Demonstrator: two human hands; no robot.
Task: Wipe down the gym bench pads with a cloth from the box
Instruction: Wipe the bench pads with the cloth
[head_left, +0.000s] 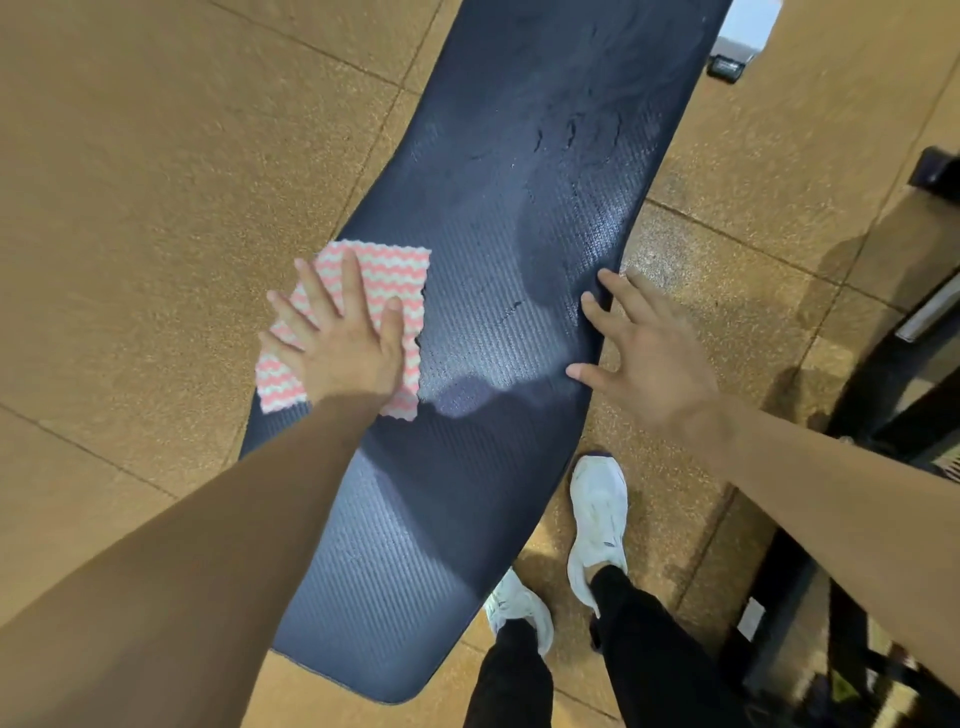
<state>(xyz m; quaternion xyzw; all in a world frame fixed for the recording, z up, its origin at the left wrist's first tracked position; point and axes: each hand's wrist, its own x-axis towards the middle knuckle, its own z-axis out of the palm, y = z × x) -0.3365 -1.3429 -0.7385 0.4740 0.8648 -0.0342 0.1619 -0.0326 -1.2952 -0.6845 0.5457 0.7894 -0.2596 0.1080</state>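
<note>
Roughly half done, I judge: long dark-blue ribbed bench pad (493, 291) shows wet streaks far and middle; near end looks dry. Flat, spread left hand (345, 348) presses pink-and-white zigzag cloth (395, 265) at pad's left edge; splayed right hand (654, 358) rests on right edge, holding nothing.

Gym interior. A long, dark-blue ribbed bench pad (493, 260) stands over speckled tan rubber floor tiles (156, 182) with visible seams. A black metal equipment frame (872, 395) occupies the right edge. The person wears white trainers (597, 514).
</note>
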